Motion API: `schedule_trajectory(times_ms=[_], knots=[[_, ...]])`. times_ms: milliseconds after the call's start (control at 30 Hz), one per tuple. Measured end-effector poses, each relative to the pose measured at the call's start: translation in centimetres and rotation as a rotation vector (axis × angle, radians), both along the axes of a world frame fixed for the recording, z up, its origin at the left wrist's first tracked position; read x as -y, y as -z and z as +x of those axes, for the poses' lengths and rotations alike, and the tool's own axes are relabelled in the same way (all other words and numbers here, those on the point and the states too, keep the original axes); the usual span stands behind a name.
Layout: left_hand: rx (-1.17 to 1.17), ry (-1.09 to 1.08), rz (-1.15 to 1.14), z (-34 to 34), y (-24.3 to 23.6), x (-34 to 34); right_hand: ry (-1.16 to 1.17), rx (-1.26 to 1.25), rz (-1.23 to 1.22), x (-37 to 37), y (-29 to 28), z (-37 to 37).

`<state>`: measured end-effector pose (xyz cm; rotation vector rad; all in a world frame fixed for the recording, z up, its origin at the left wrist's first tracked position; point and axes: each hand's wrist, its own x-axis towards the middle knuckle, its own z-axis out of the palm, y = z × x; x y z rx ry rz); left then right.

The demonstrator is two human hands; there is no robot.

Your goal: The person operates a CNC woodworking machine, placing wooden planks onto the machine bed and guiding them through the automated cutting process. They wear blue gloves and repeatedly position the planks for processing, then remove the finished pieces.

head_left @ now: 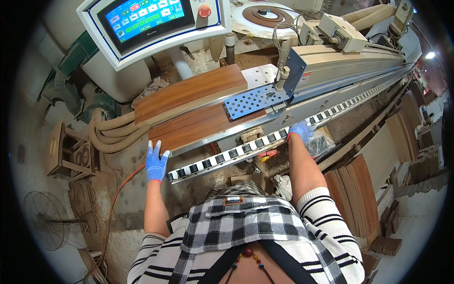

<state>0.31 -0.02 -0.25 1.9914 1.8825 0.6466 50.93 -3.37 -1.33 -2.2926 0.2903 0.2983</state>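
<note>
Clearly, the two hands are well apart, both in blue gloves. The left hand (pixel 156 163) has its fingers spread, the tips at the near left corner of the board (pixel 198 130); whether they press on it or only rest against it, I cannot tell. The right hand (pixel 301 131) is at the rail (pixel 227 164), over its rollers, and its grip is hidden by the hand itself.

The board, brown and wood-grained, lies flat on the machine (pixel 345 71), between the rail and a second brown board (pixel 198 86). Its right end reaches the blue plate (pixel 250 102), which is dotted with holes. The rail slants along the near side of the machine, with a row of black-and-white rollers.

Just beside the right hand is a clear bag (pixel 322 143). Farther right, brown panels (pixel 353 194) lean in stacks. Above the boards, to the left, stands a lit screen (pixel 146 19) with a red button (pixel 204 11) next to it; behind the machine, brown strip (pixel 265 17) lies coiled on a white disc. Thick hoses (pixel 106 139) bend down left of the board, near a stool (pixel 71 156), with a fan (pixel 45 220) at the lower left
</note>
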Motion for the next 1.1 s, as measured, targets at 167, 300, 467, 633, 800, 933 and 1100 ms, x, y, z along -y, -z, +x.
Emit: schedule_trajectory(times_ms=[167, 300, 467, 633, 800, 933, 1100], knots=[[0.007, -0.005, -0.019, 0.0, -0.1, -0.1, 0.014, 0.013, -0.001, -0.1, 0.8, 0.4], [0.013, -0.004, -0.025, 0.1, -0.4, 0.0, 0.013, 0.008, -0.022, -0.2, 1.1, 0.6], [0.039, -0.015, -0.055, 0.5, -1.0, 0.1, 0.016, -0.006, -0.012, -0.2, 1.0, 0.6], [-0.01, -0.005, -0.047, 0.9, -1.1, 0.0, 0.019, 0.001, -0.027, -0.2, 0.7, 0.4], [-0.133, 0.016, -0.02, 2.4, -0.6, -0.4, 0.001, 0.002, -0.034, -0.1, 0.1, 0.1], [-0.242, 0.064, 0.046, 3.6, 0.3, -0.8, 0.011, 0.009, -0.021, -0.1, 0.0, -0.1], [-0.28, 0.082, 0.051, 6.2, 0.5, -0.9, 0.006, 0.004, -0.015, -0.1, 0.6, 0.4]])
